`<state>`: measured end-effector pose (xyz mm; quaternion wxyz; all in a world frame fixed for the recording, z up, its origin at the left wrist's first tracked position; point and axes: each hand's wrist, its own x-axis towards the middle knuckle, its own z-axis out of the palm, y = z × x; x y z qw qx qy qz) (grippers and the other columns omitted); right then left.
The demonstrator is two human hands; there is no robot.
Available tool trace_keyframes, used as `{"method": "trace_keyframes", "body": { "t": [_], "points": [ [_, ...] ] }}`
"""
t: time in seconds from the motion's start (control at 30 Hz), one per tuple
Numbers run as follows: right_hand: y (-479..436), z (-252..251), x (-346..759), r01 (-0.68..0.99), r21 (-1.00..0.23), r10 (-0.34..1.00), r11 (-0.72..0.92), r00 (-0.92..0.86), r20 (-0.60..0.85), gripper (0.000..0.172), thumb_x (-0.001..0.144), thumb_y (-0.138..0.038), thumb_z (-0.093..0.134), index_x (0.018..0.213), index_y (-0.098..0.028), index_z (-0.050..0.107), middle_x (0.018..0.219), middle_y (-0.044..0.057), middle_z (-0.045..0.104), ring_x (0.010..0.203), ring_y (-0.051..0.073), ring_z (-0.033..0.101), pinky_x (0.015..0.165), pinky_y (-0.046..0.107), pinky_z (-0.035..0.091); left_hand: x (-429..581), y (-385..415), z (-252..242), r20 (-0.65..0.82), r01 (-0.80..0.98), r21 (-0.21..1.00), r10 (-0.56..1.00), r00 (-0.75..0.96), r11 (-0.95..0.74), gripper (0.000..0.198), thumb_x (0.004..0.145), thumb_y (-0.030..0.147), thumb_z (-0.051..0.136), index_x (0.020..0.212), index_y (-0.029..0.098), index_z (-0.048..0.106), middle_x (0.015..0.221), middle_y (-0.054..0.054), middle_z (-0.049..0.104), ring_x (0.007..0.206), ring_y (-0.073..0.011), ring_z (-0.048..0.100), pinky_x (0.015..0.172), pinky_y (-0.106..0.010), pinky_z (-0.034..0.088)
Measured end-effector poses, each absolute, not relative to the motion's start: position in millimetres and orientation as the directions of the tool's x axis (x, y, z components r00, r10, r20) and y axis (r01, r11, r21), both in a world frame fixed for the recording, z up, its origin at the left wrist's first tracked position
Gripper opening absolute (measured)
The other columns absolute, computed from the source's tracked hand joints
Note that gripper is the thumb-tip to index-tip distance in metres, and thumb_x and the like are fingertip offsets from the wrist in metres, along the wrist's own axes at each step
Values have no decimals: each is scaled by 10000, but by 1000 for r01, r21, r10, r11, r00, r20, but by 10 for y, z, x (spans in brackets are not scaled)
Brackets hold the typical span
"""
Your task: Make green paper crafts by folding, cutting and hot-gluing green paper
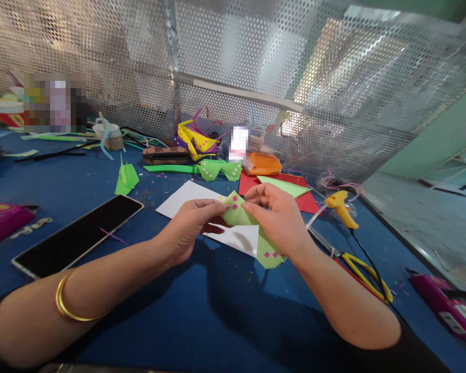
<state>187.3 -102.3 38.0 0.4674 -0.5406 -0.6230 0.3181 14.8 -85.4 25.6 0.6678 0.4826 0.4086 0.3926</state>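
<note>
Left hand [192, 223] and right hand [279, 215] both pinch the green paper [238, 214]. Uneven tugging could totally rip it.

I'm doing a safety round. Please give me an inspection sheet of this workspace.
Surface: blue table, small scraps scattered.
Job's things: light-green paper with pink squares, held partly above a white sheet.
Clutter: phone or tablet, scissors, yellow glue gun, green paper glasses.
Hands: left hand and right hand both pinch the light-green paper.
Cables: black cord from the glue gun crosses the scissors' handles.
Surroundings: perforated metal panel behind the table.
</note>
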Motion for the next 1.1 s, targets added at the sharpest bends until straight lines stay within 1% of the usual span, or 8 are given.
{"method": "trace_keyframes", "body": {
  "t": [0.2,0.5,0.67,0.77,0.83,0.9,0.97,1.1],
  "points": [
    [-1014,437,1920,382,-898,969,218,26,246,117,767,-232,635,862,-193,579,761,23,674,729,165,637,647,299,478,135,-863,265,-159,-53,980,912,378,192,188,703,362,719,721,177,745,723,-74,712,751,-214,656,664,-290,467],
    [-1025,479,1944,537,-794,950,285,-50,307,90,815,-236,619,889,-201,580,828,28,706,794,180,664,690,314,483,141,-858,265,-180,25,982,895,407,186,158,693,339,744,683,181,749,674,-61,702,686,-193,635,607,-274,446],
    [-994,683,2225,785,-507,799,356,25,600,120,872,-275,572,961,-206,615,982,64,713,920,208,661,823,351,472,124,-812,227,-187,-75,971,919,348,226,173,696,348,769,717,178,749,715,-61,722,703,-174,650,611,-249,462],
    [-944,793,2635,958,-278,712,71,147,687,205,881,-241,520,1059,-199,612,992,94,718,935,251,652,849,394,438,110,-764,201,-189,-162,956,934,302,245,189,685,342,790,775,180,756,805,-77,744,742,-178,664,614,-246,480],
    [-911,799,2974,973,-118,748,-198,227,623,276,877,-219,485,1124,-164,597,1073,150,696,1015,289,632,868,408,407,105,-742,193,-201,-206,942,937,286,265,199,679,334,799,794,177,757,856,-87,749,755,-172,669,604,-236,483],
    [-884,741,3314,899,52,838,-435,383,388,352,896,-314,444,1163,-137,590,1111,223,665,1073,346,604,845,437,388,106,-732,191,-210,-235,932,939,273,277,198,681,324,800,802,173,758,887,-93,750,755,-164,672,597,-227,484],
    [-858,633,3613,862,71,847,-503,474,242,358,843,-363,519,1043,-98,652,1012,286,673,960,393,642,722,437,406,107,-731,187,-216,-246,927,941,261,282,204,687,320,795,815,166,758,909,-103,749,754,-162,674,597,-225,488],
    [-784,370,3990,853,79,857,-515,512,65,243,786,-315,586,881,-119,695,954,255,696,883,338,677,661,370,438,104,-725,161,-221,-244,927,939,262,286,226,687,328,795,835,161,759,968,-121,744,772,-170,678,596,-229,495]
  ]
}}
